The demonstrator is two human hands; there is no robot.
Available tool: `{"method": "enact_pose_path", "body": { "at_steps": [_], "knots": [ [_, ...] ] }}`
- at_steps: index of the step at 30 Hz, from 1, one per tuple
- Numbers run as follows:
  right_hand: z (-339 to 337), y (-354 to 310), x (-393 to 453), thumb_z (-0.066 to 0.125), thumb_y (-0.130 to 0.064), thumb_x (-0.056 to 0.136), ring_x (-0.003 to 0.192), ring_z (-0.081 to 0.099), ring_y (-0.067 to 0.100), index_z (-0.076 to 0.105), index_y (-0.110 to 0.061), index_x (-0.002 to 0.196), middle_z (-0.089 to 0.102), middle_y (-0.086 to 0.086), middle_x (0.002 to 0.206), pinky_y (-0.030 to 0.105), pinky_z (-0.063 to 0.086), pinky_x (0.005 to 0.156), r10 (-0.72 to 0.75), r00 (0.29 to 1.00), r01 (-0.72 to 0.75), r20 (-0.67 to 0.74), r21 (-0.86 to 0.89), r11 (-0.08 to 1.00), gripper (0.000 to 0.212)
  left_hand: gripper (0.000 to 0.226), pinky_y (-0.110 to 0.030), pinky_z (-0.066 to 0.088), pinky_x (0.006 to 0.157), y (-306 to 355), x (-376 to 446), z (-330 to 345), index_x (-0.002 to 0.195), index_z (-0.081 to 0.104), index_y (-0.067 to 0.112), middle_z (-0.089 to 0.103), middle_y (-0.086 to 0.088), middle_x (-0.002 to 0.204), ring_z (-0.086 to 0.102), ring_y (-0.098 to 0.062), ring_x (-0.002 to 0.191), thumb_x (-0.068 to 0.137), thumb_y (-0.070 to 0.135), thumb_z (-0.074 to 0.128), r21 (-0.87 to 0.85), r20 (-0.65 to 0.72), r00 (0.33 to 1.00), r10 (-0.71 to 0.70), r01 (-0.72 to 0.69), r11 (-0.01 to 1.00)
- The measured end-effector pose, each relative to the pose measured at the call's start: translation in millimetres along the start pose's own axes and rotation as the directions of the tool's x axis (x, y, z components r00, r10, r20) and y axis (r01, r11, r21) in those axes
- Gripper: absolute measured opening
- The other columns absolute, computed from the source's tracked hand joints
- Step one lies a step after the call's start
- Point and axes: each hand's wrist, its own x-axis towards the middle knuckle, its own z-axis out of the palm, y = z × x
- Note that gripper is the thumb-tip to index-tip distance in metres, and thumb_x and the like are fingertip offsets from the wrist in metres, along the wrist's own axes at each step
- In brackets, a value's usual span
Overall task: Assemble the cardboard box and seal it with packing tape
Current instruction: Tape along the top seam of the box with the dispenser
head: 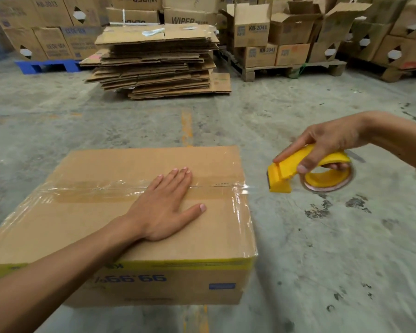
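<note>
A closed brown cardboard box [101, 227] with a yellow band sits on the concrete floor in front of me. Clear packing tape [87, 188] runs across its top seam and down the right edge. My left hand [165, 203] lies flat on the box top, fingers spread over the tape. My right hand [327, 143] is off to the right of the box, above the floor, gripping a yellow tape dispenser [305, 171] with a roll of clear tape in it. The dispenser's blade end points toward the box's right edge, a short gap away.
A tall stack of flattened cardboard sheets [156, 61] lies straight ahead. Pallets with printed cartons [283, 42] stand at the back right, more cartons on a blue pallet [48, 64] at the back left. Bare concrete floor [322, 248] with a faded yellow line surrounds the box.
</note>
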Motion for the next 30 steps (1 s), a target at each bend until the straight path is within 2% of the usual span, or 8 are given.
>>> {"method": "enact_pose_path", "body": {
  "at_steps": [3, 6, 10, 13, 17, 22, 27, 30],
  "knots": [
    [10, 12, 5, 0.083, -0.024, 0.074, 0.061, 0.058, 0.025, 0.071, -0.047, 0.113, 0.072, 0.007, 0.090, 0.027, 0.052, 0.044, -0.046, 0.998, 0.045, -0.048, -0.039, 0.998, 0.047, 0.096, -0.033, -0.006, 0.122, -7, 0, -5, 0.154, -0.013, 0.024, -0.017, 0.010, 0.161, -0.018, -0.004, 0.147, 0.078, 0.082, -0.001, 0.033, 0.009, 1.000, -0.009, 0.009, 0.999],
    [22, 2, 32, 0.085, -0.027, 0.073, 0.062, 0.063, 0.010, 0.072, -0.046, 0.111, 0.071, -0.010, 0.081, 0.023, 0.051, 0.048, -0.098, 0.992, 0.087, -0.084, -0.125, 0.988, 0.044, 0.099, -0.031, -0.009, 0.121, -13, -2, -12, 0.154, -0.014, 0.025, -0.018, 0.011, 0.161, -0.019, -0.005, 0.146, 0.074, 0.083, -0.003, 0.029, 0.033, 0.998, -0.044, 0.043, 0.999],
    [30, -7, 64, 0.080, -0.023, 0.079, 0.043, 0.052, 0.014, 0.071, -0.035, 0.120, 0.071, -0.002, 0.071, 0.021, 0.046, 0.036, -0.088, 0.996, 0.089, 0.009, -0.075, 0.993, 0.043, 0.100, -0.035, -0.009, 0.121, -5, 2, -13, 0.153, -0.017, 0.024, -0.023, 0.010, 0.159, -0.022, -0.008, 0.146, 0.072, 0.083, -0.004, 0.030, 0.086, 0.994, -0.072, 0.069, 0.997],
    [19, -10, 78, 0.081, -0.028, 0.078, 0.042, 0.048, 0.015, 0.072, -0.032, 0.117, 0.071, 0.007, 0.083, 0.022, 0.046, 0.039, -0.023, 0.997, 0.031, 0.067, -0.125, 0.992, 0.041, 0.097, -0.040, -0.008, 0.121, 11, 15, -10, 0.152, -0.019, 0.028, -0.028, 0.011, 0.155, -0.023, -0.014, 0.147, 0.075, 0.083, -0.002, 0.025, 0.122, 0.991, -0.052, 0.050, 0.998],
    [12, 0, 93, 0.085, -0.041, 0.067, 0.044, 0.045, 0.017, 0.073, -0.036, 0.115, 0.065, 0.015, 0.093, 0.025, 0.047, 0.045, 0.089, 0.987, -0.062, 0.138, -0.185, 0.981, 0.049, 0.080, -0.040, -0.008, 0.122, 48, 37, 3, 0.152, -0.016, 0.034, -0.022, 0.017, 0.158, -0.027, -0.012, 0.145, 0.087, 0.071, 0.012, -0.043, 0.107, 0.985, 0.137, -0.133, 0.990],
    [11, 28, 95, 0.078, -0.048, 0.074, 0.037, 0.039, 0.014, 0.067, -0.022, 0.127, 0.046, 0.004, 0.052, 0.023, 0.042, 0.046, 0.184, 0.976, -0.168, 0.120, -0.129, 0.977, 0.060, 0.069, -0.041, -0.005, 0.122, 94, 80, 19, 0.156, 0.004, 0.033, -0.001, 0.016, 0.163, -0.015, -0.006, 0.148, 0.095, 0.063, 0.016, -0.090, 0.064, 0.955, 0.291, -0.285, 0.954],
    [-1, 60, 85, 0.071, -0.054, 0.079, 0.037, 0.035, 0.011, 0.072, -0.016, 0.096, 0.040, 0.001, 0.050, 0.019, 0.039, 0.044, 0.304, 0.947, -0.301, 0.107, -0.047, 0.953, 0.041, 0.059, -0.044, -0.001, 0.122, 116, 109, 28, 0.151, 0.028, 0.030, 0.018, 0.013, 0.162, -0.002, -0.006, 0.150, 0.098, 0.057, 0.024, -0.118, 0.003, 0.960, 0.280, -0.278, 0.953],
    [33, 122, 87, 0.065, -0.054, 0.085, 0.036, 0.045, 0.014, 0.064, -0.012, 0.075, 0.046, 0.002, 0.046, 0.020, 0.044, 0.049, 0.478, 0.853, -0.395, 0.209, -0.340, 0.853, 0.043, 0.064, -0.043, 0.001, 0.122, 131, 123, 37, 0.146, 0.035, 0.029, 0.024, 0.013, 0.160, 0.003, -0.007, 0.150, 0.093, 0.061, 0.020, -0.145, -0.013, 0.961, 0.277, -0.276, 0.950]
  ]
}}
